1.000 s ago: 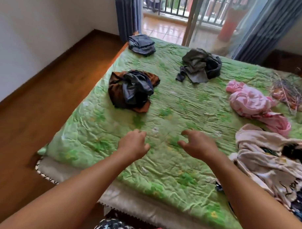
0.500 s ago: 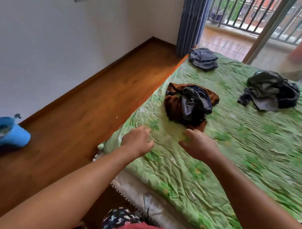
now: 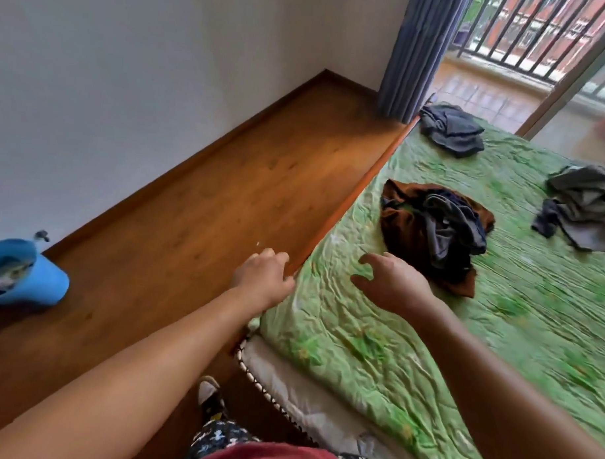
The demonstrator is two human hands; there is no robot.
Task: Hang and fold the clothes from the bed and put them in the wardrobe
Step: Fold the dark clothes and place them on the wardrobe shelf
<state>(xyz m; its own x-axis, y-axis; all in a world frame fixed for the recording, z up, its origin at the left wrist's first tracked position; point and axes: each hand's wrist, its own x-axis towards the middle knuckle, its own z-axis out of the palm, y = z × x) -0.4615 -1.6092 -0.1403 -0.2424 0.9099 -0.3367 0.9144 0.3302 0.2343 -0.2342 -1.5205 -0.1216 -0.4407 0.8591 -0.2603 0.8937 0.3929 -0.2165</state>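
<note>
Barely started here, as far as we can tell. We're leaning over the bed (image 3: 376, 338) and neither hand has any cloth in it.

Our left hand (image 3: 263, 279) is at the bed's near corner, right over the wooden side rail (image 3: 357, 193). Its fingers (image 3: 276, 259) are loosely curled with nothing in them. Whether they brush the rail, we can't tell. Our right hand (image 3: 391, 284) hovers over the bed just short of the brown and grey heap (image 3: 431, 230), fingers apart and bent like a claw. It looks clear of the heap.

What's left is pretty much everything:
- that brown and grey heap, on the bed close to the side rail
- a dark grey bundle (image 3: 450, 129) at the bed's far corner, by the curtain (image 3: 417, 51)
- a grey pile (image 3: 583, 204) further across the bed

All three are crumpled, with nothing folded and nothing on a hanger. The wardrobe isn't in view, so we can't say if anything's in it already.

Our guess is the brown and grey heap goes first, since the right hand is nearly on it. There's also a blue tub (image 3: 28, 274) on the floor (image 3: 192, 208) off the bed's rail side, which doesn't look like part of the job.
</note>
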